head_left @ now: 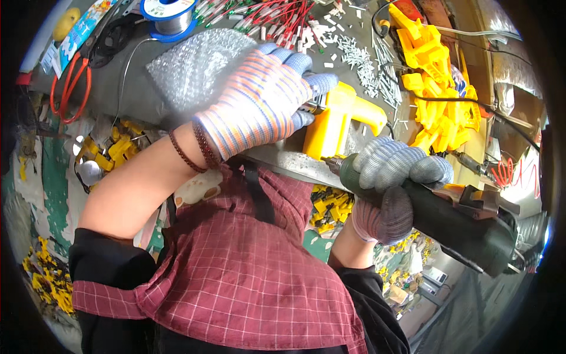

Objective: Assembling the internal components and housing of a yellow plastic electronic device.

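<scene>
Head view: driver tip sat close by the held casing

Your left hand (259, 100) was closed on the yellow casing (328, 131), which jutted out to the right of those fingers. Your right hand (396, 168) was wrapped around the dark driver (457, 223), its tip (333, 164) pointing back toward the left grip, near the casing's lower edge; I could not tell whether they touched. Working well here probably meant bracing the casing firmly, keeping your left fingertips clear of the tip, and holding the driver square rather than tilted. Loose screws (383, 82) lay beyond both grips.
</scene>
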The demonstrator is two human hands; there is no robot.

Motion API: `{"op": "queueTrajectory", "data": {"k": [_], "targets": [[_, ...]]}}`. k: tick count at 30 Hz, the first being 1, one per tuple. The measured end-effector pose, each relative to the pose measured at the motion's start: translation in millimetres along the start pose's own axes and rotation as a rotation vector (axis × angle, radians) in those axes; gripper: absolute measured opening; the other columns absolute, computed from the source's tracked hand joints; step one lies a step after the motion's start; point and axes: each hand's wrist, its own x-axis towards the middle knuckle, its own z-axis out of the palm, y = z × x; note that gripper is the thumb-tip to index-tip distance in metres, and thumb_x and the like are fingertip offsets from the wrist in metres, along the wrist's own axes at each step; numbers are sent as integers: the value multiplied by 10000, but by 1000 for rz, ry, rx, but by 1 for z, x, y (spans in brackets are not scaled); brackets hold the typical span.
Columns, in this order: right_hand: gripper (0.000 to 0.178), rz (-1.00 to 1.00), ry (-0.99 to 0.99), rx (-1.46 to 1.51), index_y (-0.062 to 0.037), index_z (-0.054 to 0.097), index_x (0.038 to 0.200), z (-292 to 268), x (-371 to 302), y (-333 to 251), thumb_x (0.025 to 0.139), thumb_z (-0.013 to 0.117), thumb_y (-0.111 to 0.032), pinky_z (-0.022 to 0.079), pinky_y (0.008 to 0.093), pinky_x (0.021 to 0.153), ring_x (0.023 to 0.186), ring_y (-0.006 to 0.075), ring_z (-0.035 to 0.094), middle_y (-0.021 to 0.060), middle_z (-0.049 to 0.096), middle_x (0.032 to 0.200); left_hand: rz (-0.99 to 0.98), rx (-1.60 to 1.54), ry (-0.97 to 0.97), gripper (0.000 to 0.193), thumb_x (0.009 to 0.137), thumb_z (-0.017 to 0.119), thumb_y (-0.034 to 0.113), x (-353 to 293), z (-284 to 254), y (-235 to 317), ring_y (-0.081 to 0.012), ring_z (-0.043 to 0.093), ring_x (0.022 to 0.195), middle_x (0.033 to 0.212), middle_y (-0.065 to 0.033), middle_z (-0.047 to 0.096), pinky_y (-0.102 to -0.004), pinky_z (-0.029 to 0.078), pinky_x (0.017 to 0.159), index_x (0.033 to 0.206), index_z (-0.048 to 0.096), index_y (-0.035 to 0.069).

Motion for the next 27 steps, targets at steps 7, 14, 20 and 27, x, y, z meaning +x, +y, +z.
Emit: {"op": "queueTrajectory", "data": {"k": [7,14,20,27], "targets": [[300,19,12,185,-74,490,1062,11,2,9,877,717,-138,478,368,513,500,201,538,73,553,639,12,38,50,629,750,737,407,1,8,-6,-289,575,1078,1140,-106,606,-446,424,987,1324,585,198],[314,39,50,208,-60,496,1105,5,-5,23,871,706,-66,474,377,517,520,203,537,76,545,663,-34,53,-46,708,755,746,407,4,-1,-4,-305,565,1121,1209,-120,594,-444,408,1007,1360,517,122],[637,61,225,344,-22,385,1348,1,9,-16,822,732,-119,482,369,603,604,195,551,61,560,759,2,36,-174,698,768,740,437,-2,-12,3,-319,548,1129,1191,-126,585,-459,394,1009,1350,527,115],[578,183,385,903,10,459,1367,-91,27,-57,899,683,-246,337,454,1090,885,140,545,-4,533,905,55,-24,-123,708,671,794,416,-24,-23,10,-337,567,1058,1109,-131,585,-466,422,934,1276,571,126]]}}
